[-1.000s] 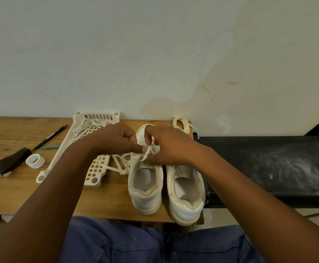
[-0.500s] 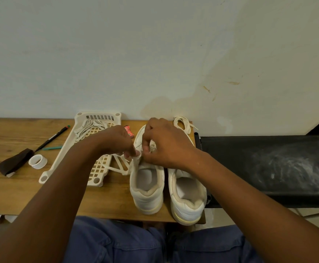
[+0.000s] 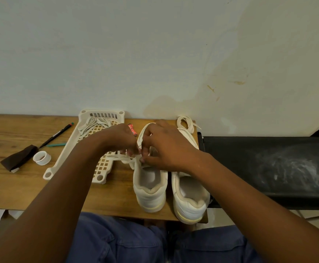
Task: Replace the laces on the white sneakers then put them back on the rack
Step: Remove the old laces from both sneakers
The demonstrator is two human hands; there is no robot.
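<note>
Both hands sit farther up the left sneaker [image 3: 150, 184] than a second ago, nearer its toe, and a small red wrapper [image 3: 132, 129] once hidden behind the left hand now shows at 12 o'clock of it. Left hand [image 3: 120, 138] has its fingers curled, pinching the white lace [image 3: 125, 158] at the shoe's eyelets; right hand [image 3: 166, 147] curls over the tongue, its fingertips pressed together on the same lace. Loose lace ends trail toward 9 o'clock onto the white plastic rack [image 3: 99, 168], which lies flat on the wooden surface [image 3: 12, 186] at 9 o'clock of the shoes.

Right sneaker [image 3: 190, 202] stands just beside the left one, heels toward the person, its heel overhanging the surface edge. A bundle of laces [image 3: 92, 125] lies in the rack's far end, and another coil of laces [image 3: 186, 122] rests at 12 o'clock of the right sneaker.

At far 9 o'clock lie a black pen [image 3: 57, 134], a green strip [image 3: 57, 144], a white tape roll [image 3: 41, 158] and a dark brown cloth [image 3: 20, 158]. A black bench [image 3: 268, 164] with white smears adjoins at 3 o'clock. The hands hide the left sneaker's eyelets; no writing is readable.
</note>
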